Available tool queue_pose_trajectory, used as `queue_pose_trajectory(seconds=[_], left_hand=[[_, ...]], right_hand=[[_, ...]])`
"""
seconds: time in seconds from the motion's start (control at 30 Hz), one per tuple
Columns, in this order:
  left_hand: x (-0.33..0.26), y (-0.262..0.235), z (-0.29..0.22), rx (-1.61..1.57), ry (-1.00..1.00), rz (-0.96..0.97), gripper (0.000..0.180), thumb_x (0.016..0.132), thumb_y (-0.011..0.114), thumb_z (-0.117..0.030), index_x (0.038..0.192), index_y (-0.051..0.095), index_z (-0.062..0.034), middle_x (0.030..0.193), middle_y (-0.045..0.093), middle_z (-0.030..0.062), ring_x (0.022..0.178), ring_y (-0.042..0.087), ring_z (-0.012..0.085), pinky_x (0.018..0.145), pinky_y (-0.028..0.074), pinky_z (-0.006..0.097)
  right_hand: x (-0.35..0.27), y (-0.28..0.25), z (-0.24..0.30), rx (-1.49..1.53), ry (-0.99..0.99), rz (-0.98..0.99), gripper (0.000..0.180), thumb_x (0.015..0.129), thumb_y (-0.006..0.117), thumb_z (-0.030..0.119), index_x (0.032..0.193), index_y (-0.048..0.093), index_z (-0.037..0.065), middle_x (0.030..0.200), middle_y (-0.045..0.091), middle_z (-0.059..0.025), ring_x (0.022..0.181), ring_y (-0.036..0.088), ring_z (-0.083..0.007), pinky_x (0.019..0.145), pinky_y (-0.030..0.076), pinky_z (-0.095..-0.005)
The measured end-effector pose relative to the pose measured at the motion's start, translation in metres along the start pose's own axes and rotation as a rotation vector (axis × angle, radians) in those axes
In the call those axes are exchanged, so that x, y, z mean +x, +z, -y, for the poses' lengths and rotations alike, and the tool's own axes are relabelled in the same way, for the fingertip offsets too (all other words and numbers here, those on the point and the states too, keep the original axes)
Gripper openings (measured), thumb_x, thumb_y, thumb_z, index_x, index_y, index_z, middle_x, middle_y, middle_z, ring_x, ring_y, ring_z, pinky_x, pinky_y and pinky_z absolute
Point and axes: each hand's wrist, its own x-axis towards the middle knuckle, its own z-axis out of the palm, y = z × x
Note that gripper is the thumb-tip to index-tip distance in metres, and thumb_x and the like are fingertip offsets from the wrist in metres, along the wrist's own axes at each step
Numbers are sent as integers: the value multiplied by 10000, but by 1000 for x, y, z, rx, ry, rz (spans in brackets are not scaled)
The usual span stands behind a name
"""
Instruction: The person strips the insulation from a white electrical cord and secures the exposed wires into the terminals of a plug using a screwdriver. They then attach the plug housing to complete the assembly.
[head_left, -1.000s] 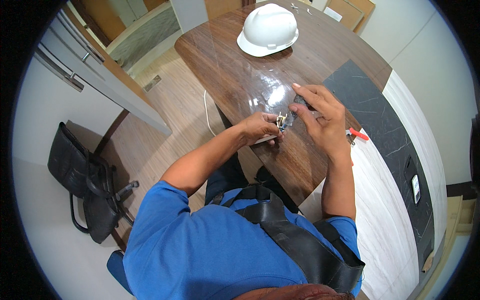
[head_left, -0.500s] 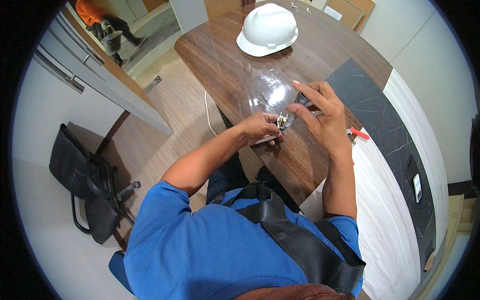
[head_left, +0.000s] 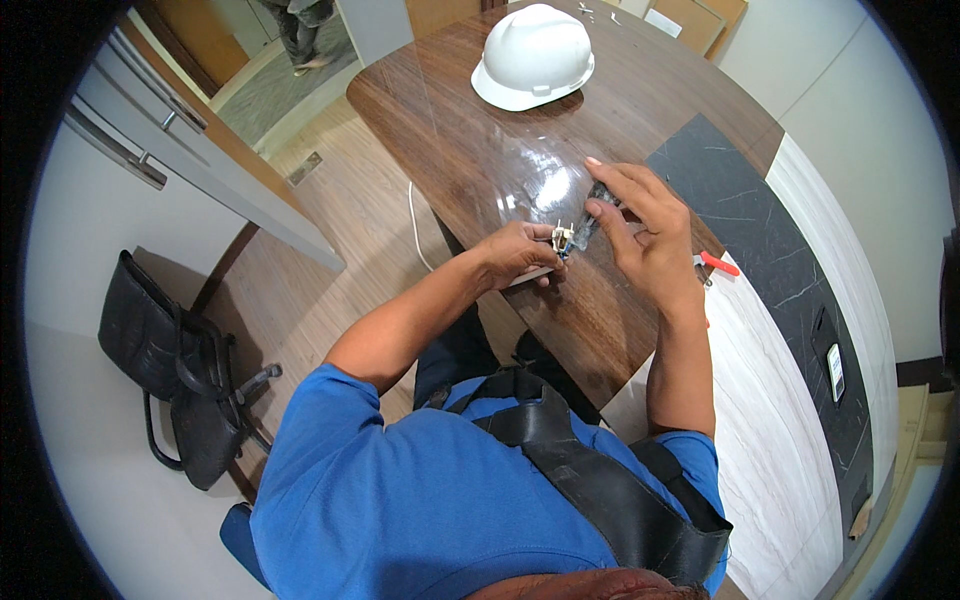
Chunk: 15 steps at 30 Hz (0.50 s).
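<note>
Near the table's front edge, my left hand (head_left: 521, 256) pinches a small plug (head_left: 562, 240) with its pale inner parts exposed and prongs pointing away from me. A white cable (head_left: 531, 276) runs along beneath those fingers. Above and to the right, my right hand (head_left: 650, 230) grips a screwdriver (head_left: 603, 193) by its dark handle, between thumb and forefinger. Its lower end slants down to the plug; whether the tip touches a screw is too small to tell.
A white hard hat (head_left: 535, 58) sits on the wooden table (head_left: 430, 90). Red-handled pliers (head_left: 718, 264) lie right of my right wrist, by stone-look panels (head_left: 770, 390). A phone (head_left: 835, 373) is farther right. A black chair (head_left: 150, 320) stands left. Someone's legs (head_left: 300, 35) show through the doorway.
My right thumb and forefinger have shifted a little on the screwdriver handle. My left hand and the plug are nearly still. The person in the doorway has moved right.
</note>
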Motion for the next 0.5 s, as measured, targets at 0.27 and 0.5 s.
queue_pose_trajectory(seconds=[0.27,0.5], left_hand=[[-1,-1,-1,-8,-4,20,469,806,706,24,1258,583,-7,957,692,91,795,692,160,587,576,249],[-1,0,0,55,-3,3,452,810,704,18,1246,588,-9,956,698,89,785,694,161,594,575,248]], right_hand=[[1,-3,6,-67,-5,35,487,826,773,87,1297,654,113,1078,682,-134,891,692,-258,764,562,-355],[-2,-9,3,-60,124,91,500,841,758,83,1325,635,120,1006,662,-133,860,661,-238,795,551,-342]])
